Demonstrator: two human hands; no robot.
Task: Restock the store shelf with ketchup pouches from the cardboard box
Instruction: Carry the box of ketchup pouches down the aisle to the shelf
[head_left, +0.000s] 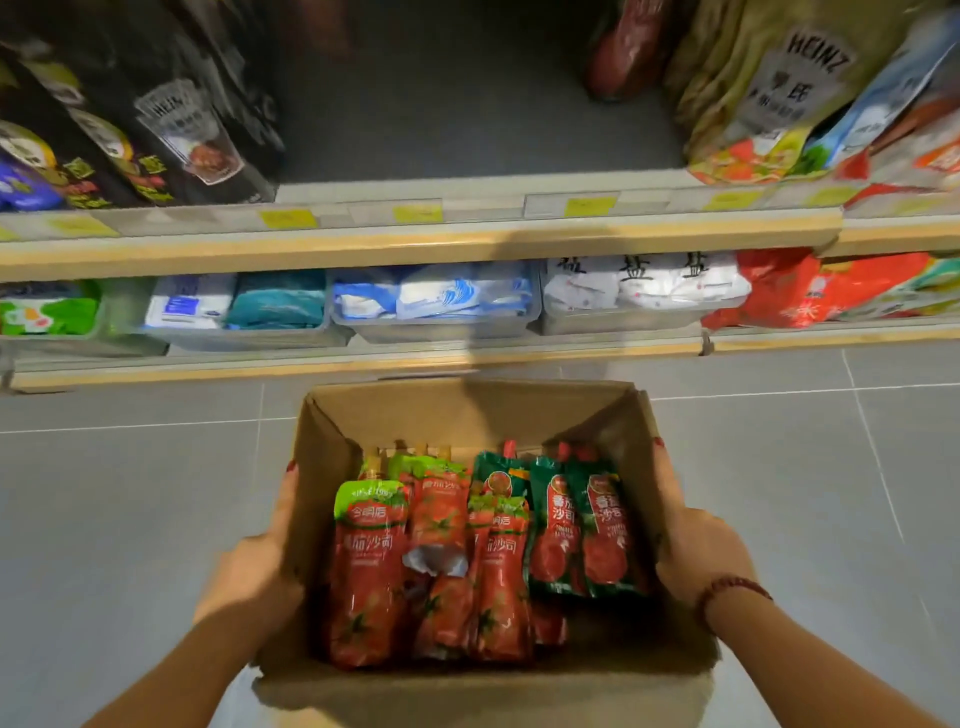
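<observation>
The left hand (257, 564) and right hand (698, 545) press flat against opposite side walls of the open cardboard box (467, 410), fingers straight, carrying it over the tiled floor (130, 493) before the store shelf (415, 244); ketchup pouches (369, 571) lie inside the box

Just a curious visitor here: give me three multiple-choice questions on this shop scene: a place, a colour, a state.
1. The left hand and right hand lie: A. against the outer side walls of the cardboard box B. inside it C. on a shelf
2. The ketchup pouches at the box's right side are mostly: A. blue B. dark green C. black
3. The box's top is: A. taped shut B. open C. under a lid
Answers: 1 A, fingers lie straight along both walls; 2 B, dark green beside red pouches; 3 B, pouches show inside.
</observation>
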